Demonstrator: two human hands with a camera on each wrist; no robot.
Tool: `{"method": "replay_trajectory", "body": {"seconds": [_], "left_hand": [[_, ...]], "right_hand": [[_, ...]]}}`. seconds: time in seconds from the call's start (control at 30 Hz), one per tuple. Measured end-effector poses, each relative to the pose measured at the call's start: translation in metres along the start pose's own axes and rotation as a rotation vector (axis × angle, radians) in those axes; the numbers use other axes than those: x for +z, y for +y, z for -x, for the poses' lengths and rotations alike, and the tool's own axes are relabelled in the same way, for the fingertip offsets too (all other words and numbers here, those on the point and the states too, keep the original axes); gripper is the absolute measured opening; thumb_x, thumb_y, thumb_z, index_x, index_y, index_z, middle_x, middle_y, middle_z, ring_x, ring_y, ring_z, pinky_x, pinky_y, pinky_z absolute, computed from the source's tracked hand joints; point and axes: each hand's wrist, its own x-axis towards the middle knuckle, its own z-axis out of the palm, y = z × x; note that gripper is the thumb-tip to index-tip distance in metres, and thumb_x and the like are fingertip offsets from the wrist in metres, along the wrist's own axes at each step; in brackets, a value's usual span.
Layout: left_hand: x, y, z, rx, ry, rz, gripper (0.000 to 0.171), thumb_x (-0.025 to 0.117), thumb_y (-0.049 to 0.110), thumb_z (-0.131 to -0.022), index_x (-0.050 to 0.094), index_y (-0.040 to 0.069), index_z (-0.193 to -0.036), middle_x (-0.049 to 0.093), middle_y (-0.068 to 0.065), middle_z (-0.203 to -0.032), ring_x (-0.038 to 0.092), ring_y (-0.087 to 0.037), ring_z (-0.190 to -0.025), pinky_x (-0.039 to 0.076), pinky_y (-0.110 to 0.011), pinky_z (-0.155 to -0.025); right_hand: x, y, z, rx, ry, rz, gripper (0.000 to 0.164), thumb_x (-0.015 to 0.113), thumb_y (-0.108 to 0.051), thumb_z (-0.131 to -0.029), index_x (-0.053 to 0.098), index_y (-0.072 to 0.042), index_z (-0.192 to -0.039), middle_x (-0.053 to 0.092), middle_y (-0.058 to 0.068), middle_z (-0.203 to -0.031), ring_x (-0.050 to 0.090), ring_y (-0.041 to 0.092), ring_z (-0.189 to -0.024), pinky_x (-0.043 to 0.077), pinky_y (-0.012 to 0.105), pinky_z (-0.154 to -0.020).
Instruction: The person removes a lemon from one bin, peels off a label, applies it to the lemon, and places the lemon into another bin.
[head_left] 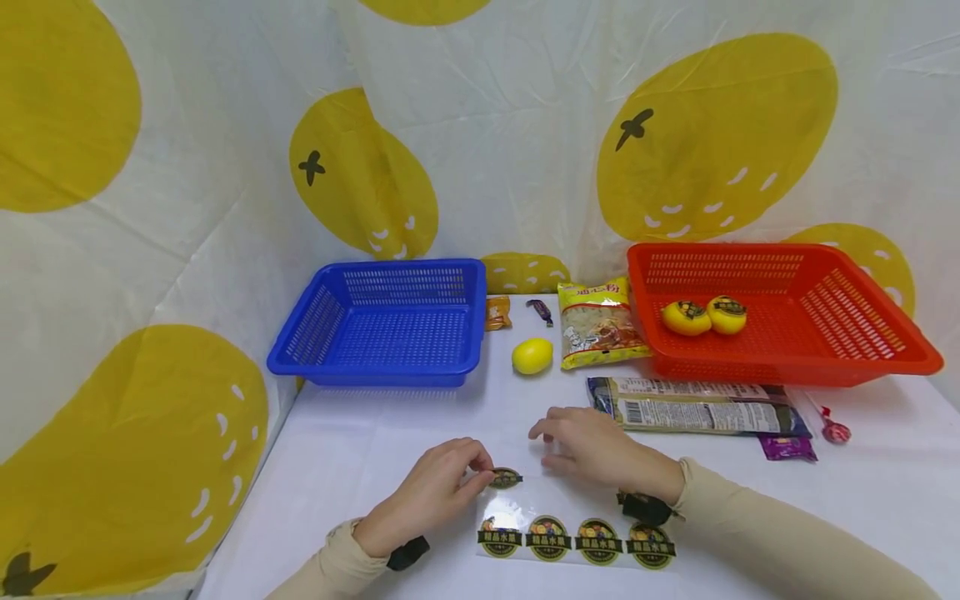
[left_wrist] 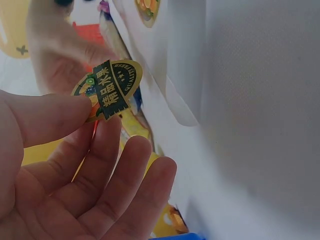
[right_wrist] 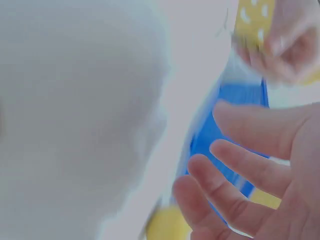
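Observation:
Between thumb and index finger, my left hand (head_left: 442,479) pinches a round black-and-gold sticker (left_wrist: 114,90) by its edge, just above the sticker sheet (head_left: 540,504). A row of several like stickers (head_left: 547,538) runs along the sheet's near edge. My right hand (head_left: 596,446) hovers over the sheet's far right part, fingers loosely bent, nothing in them. Beyond the hands a bare yellow lemon (head_left: 532,356) lies on the white table. Two lemons (head_left: 686,318) bearing such stickers sit in the red basket (head_left: 787,371).
A blue basket (head_left: 375,379) stands at the back left. Between the baskets lie a yellow food packet (head_left: 600,325), an orange wrapped snack (head_left: 497,313) and a small dark candy (head_left: 540,312). Nearer on the right are a long noodle pack (head_left: 697,407), a purple candy (head_left: 787,448) and a red lollipop (head_left: 836,431).

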Motion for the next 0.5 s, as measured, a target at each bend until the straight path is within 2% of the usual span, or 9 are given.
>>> {"method": "replay_trajectory", "body": {"seconds": [0.13, 0.27, 0.37, 0.5], "left_hand": [[0.001, -0.001, -0.002, 0.002, 0.008, 0.007, 0.004, 0.071, 0.018, -0.096, 0.069, 0.019, -0.093, 0.071, 0.007, -0.092, 0.065, -0.007, -0.089, 0.054, -0.024, -0.078], [0.003, 0.000, -0.005, 0.005, -0.003, 0.022, 0.003, 0.071, 0.018, -0.096, 0.069, 0.019, -0.094, 0.072, 0.007, -0.093, 0.065, -0.005, -0.090, 0.054, -0.024, -0.080], [0.006, 0.001, -0.006, 0.005, -0.022, 0.035, 0.003, 0.071, 0.018, -0.096, 0.069, 0.019, -0.094, 0.072, 0.007, -0.094, 0.064, -0.004, -0.091, 0.054, -0.023, -0.082], [0.008, 0.001, -0.008, 0.008, -0.029, 0.034, 0.003, 0.071, 0.018, -0.096, 0.069, 0.019, -0.094, 0.071, 0.007, -0.094, 0.064, -0.003, -0.090, 0.054, -0.023, -0.081]], "right_hand": [[-0.018, 0.020, -0.014, 0.032, 0.129, 0.036, 0.028, 0.079, -0.017, -0.088, 0.075, -0.012, -0.115, 0.072, 0.005, -0.100, 0.066, 0.018, -0.084, 0.054, 0.034, -0.071], [-0.028, 0.040, -0.033, 0.111, 0.221, 0.050, 0.035, 0.078, -0.014, -0.089, 0.072, -0.007, -0.123, 0.071, 0.014, -0.113, 0.068, 0.030, -0.095, 0.058, 0.049, -0.082], [-0.029, 0.055, -0.047, 0.162, 0.250, 0.062, 0.041, 0.077, -0.014, -0.090, 0.068, -0.006, -0.130, 0.068, 0.017, -0.122, 0.066, 0.033, -0.104, 0.057, 0.053, -0.090], [-0.028, 0.067, -0.061, 0.183, 0.228, 0.052, 0.052, 0.075, -0.012, -0.091, 0.061, -0.006, -0.140, 0.064, 0.019, -0.135, 0.063, 0.038, -0.119, 0.052, 0.057, -0.101]]}}
